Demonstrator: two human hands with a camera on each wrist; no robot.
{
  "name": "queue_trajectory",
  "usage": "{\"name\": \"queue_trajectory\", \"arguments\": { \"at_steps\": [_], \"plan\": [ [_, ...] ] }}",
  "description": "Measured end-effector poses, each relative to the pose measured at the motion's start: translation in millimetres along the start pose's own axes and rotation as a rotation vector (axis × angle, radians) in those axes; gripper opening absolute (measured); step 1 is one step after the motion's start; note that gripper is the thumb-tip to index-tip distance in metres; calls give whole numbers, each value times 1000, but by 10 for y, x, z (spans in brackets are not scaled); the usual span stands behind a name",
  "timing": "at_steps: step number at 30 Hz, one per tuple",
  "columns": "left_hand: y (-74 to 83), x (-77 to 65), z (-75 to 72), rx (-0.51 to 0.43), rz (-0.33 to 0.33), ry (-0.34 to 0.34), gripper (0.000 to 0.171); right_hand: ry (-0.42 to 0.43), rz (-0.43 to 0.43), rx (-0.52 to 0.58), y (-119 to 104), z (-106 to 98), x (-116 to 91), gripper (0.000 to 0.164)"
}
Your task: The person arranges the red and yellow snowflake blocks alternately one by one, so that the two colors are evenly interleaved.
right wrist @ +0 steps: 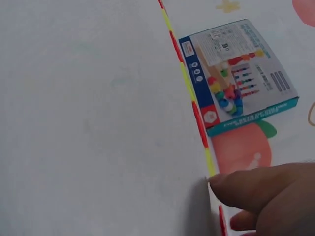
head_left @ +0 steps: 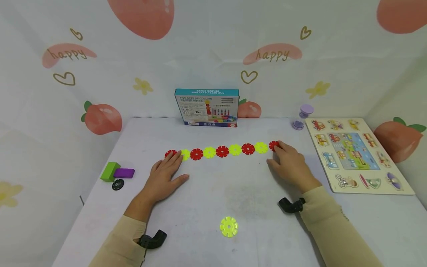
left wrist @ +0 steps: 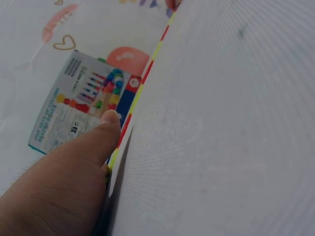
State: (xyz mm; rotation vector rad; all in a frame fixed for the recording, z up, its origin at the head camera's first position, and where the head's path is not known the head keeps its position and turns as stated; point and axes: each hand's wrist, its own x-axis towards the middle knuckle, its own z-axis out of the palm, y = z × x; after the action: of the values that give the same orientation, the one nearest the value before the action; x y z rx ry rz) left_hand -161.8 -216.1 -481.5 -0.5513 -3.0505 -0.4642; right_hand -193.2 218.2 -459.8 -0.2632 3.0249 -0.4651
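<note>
Red and yellow notched plastic discs lie flat in an alternating row across the white table. My left hand [head_left: 164, 181] rests on the row's left end, fingers extended over a red disc [head_left: 169, 152] and reaching the yellow disc [head_left: 185, 154] beside it; its thumb points out to the right. At the other end, the fingertips of my right hand [head_left: 288, 163] touch the last red disc [head_left: 273, 145], partly covering it, with the thumb spread apart on the near side. Closer to me, a single yellow disc [head_left: 229, 227] lies away from the row.
A cardboard bead-set box [head_left: 207, 107] stands against the back cloth. To the right are a purple-capped hourglass-shaped item [head_left: 303, 116] and a wooden picture puzzle board [head_left: 320, 157]. A green block [head_left: 110, 171], a purple block [head_left: 124, 173] and a black round piece [head_left: 118, 184] sit at the left.
</note>
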Motion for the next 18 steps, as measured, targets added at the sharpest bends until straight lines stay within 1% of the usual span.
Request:
{"name": "queue_trajectory", "arguments": {
  "at_steps": [4, 9, 14, 18],
  "plan": [
    [2, -6, 3, -2, -2, 4, 82, 14, -11, -6, -19, 21, -11, 69],
    [6, -6, -8, -6, 4, 5, 82, 7, -50, -34, -29, 7, -40, 66],
    [16, -10, -20, -9, 8, 14, 82, -31, -93, -50, -30, -22, -39, 70],
    [22, -15, -27, -19, 14, 16, 81, -61, -99, -43, -35, -43, -39, 72]
  ]
}}
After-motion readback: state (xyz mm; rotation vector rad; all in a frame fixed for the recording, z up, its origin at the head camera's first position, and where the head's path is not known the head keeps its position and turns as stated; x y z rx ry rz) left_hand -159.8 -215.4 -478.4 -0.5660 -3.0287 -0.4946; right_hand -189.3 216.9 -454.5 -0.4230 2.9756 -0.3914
